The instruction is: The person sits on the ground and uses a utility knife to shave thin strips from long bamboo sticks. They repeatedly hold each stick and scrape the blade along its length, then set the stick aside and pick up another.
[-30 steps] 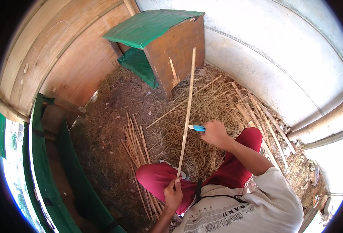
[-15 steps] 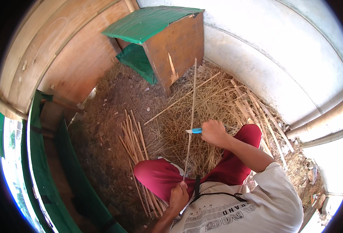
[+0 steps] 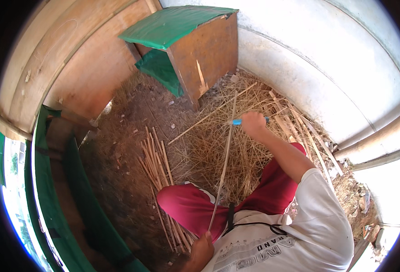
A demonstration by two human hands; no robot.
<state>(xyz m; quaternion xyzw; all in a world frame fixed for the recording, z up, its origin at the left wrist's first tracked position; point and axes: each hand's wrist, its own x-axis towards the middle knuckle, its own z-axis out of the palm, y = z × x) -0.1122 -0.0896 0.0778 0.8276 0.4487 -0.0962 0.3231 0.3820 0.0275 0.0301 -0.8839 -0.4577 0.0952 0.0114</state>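
Your left hand [image 3: 203, 248] grips the near end of the long thin pale cane strip [image 3: 222, 172]; your right hand [image 3: 253, 123], fingers closed on the blue-handled knife [image 3: 237, 121], meets it beyond your red-trousered knees [image 3: 186, 204]. Keep the strip taut and the blade shallow.

The right hand [image 3: 253, 123], gripping the blue-handled knife [image 3: 237, 121], has travelled from mid-frame toward the upper centre, further along the long thin pale bamboo strip [image 3: 222, 170]. The left hand [image 3: 201, 250] has dropped toward the lower edge of the frame. The strip's far tip now ends nearer the knife.
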